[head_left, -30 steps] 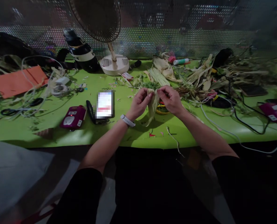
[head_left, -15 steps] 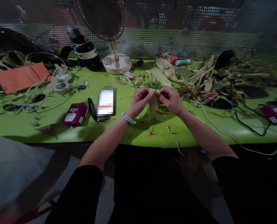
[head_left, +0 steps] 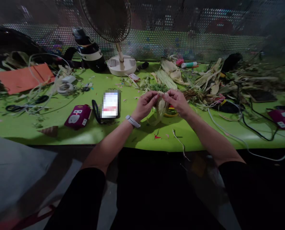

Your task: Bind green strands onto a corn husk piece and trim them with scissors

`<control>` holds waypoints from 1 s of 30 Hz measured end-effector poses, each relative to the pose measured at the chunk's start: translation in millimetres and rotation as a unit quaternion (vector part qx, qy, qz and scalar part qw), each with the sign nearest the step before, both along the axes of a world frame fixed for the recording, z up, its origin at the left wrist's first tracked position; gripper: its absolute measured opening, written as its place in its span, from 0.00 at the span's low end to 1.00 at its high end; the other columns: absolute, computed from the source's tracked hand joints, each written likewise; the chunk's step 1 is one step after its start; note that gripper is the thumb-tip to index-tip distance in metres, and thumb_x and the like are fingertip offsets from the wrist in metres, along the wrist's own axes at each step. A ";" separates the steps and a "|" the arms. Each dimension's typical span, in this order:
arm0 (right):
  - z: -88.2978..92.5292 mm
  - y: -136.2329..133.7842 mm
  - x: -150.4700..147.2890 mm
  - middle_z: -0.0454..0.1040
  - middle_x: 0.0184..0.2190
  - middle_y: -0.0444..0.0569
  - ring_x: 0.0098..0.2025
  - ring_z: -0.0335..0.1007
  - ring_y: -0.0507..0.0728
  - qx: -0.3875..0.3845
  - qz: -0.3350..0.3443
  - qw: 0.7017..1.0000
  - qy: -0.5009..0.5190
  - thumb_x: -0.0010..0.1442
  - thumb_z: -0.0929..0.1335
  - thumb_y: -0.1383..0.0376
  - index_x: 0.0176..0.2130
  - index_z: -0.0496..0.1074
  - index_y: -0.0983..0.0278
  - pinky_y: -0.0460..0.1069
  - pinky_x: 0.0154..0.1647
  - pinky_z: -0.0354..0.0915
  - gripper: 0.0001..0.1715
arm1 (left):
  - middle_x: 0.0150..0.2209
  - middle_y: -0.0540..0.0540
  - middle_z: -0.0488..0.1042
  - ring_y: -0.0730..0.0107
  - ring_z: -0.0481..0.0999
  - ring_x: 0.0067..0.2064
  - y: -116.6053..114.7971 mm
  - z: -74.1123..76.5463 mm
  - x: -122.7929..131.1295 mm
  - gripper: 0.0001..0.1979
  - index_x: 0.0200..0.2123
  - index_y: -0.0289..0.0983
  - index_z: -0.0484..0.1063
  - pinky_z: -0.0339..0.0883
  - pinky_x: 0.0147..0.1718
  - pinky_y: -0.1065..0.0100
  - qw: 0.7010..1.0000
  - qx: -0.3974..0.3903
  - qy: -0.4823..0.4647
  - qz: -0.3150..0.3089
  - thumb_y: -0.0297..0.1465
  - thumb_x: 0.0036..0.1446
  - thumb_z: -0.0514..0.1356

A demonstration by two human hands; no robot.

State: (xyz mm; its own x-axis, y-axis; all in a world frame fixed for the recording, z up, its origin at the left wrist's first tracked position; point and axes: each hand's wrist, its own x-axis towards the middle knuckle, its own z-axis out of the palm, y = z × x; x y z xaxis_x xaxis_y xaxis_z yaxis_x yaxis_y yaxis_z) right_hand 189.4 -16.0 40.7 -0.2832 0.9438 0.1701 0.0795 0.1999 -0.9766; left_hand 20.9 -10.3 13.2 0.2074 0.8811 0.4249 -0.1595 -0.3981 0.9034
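Between both hands hangs a pale corn husk (head_left: 161, 110), pinched along its upper edge. My left hand (head_left: 146, 103), with a light band on its wrist, closes thumb and fingers on the husk's left side. On the other side my right hand (head_left: 178, 101) pinches it close to the left fingertips. The husk's lower end dangles above the green table (head_left: 137, 137). Partly hidden behind my right hand lies something with yellow loops (head_left: 170, 114), perhaps scissors handles. More husks (head_left: 166, 80) and green scraps lie just beyond my hands.
To the left are a phone (head_left: 110, 104), a purple power socket (head_left: 77, 117), black-handled scissors (head_left: 14, 108) and an orange sheet (head_left: 26, 79). A fan (head_left: 121, 65) and a black bottle (head_left: 91, 56) stand at the back. Dried husks (head_left: 209, 80) and cables (head_left: 225, 134) spread over the right.
The husk has turned and shows more of its ribbed face. Both hands stay close together, shifted very slightly right. The whole view has shifted a little.
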 end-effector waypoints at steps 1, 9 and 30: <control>-0.2 0.4 -0.1 0.64 0.22 0.41 0.23 0.59 0.49 -0.009 0.013 1.000 -0.003 0.48 0.73 0.41 0.28 0.66 0.62 0.46 0.22 0.57 0.28 | 0.26 0.51 0.70 0.78 0.66 0.25 0.1 -0.1 0.5 0.17 0.35 0.36 0.74 0.62 0.24 0.74 1.000 0.005 0.006 0.002 0.46 0.56 0.63; -0.2 4.7 2.6 0.64 0.22 0.41 0.23 0.57 0.48 0.023 0.019 1.000 0.005 0.48 0.74 0.42 0.27 0.66 0.62 0.46 0.22 0.57 0.28 | 0.23 0.53 0.69 0.81 0.68 0.23 0.5 6.6 -0.9 0.15 0.30 0.35 0.70 0.64 0.23 0.75 0.998 -0.054 -0.021 -0.008 0.42 0.56 0.65; 2.7 7.4 9.5 0.63 0.23 0.41 0.26 0.57 0.50 0.078 0.025 0.995 -0.055 0.51 0.72 0.41 0.27 0.65 0.61 0.47 0.24 0.56 0.28 | 0.24 0.53 0.71 0.81 0.69 0.23 2.8 11.4 -8.7 0.16 0.29 0.33 0.71 0.67 0.26 0.74 0.987 -0.128 -0.006 -0.094 0.37 0.46 0.72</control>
